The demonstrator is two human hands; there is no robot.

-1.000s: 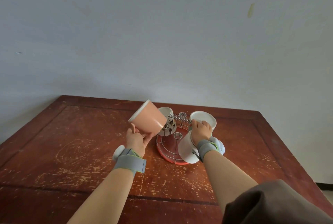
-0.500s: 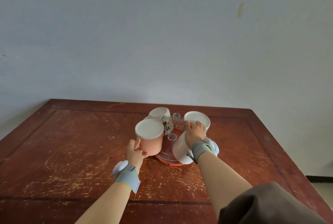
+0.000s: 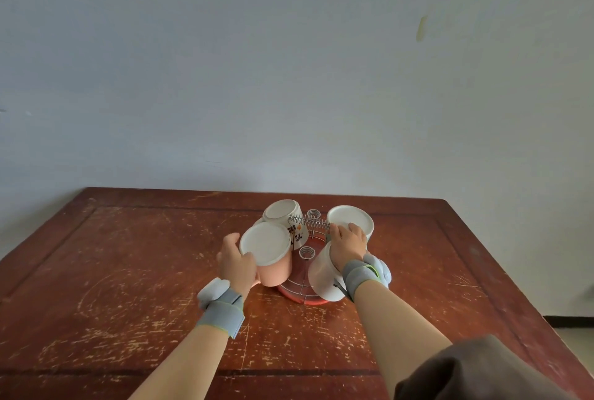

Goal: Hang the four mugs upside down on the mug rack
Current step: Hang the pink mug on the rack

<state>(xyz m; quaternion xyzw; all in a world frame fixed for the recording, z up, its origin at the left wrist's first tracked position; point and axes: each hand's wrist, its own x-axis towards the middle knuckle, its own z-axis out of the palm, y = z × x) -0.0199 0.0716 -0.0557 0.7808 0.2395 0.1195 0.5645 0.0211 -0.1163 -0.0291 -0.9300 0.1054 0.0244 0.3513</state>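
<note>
A round mug rack [image 3: 302,298] with a red rim and wire spring pegs stands on the table. A pink mug [image 3: 273,258] sits upside down on its left side, with my left hand [image 3: 236,263] closed around its side. Behind it a white patterned mug [image 3: 284,216] hangs upside down. Another white mug [image 3: 352,222] is inverted at the back right. A fourth white mug [image 3: 323,274] leans at the front right. My right hand [image 3: 348,243] grips the rack's wire top between those two mugs.
The rack stands on a worn red-brown wooden table [image 3: 128,271] with a raised border. A plain pale wall [image 3: 289,61] rises behind the far edge. A dark sleeve [image 3: 475,370] fills the lower right corner.
My left hand turned the pink mug from tilted in the air to upside down and lowered it onto the rack's left side. My right hand stayed on the rack.
</note>
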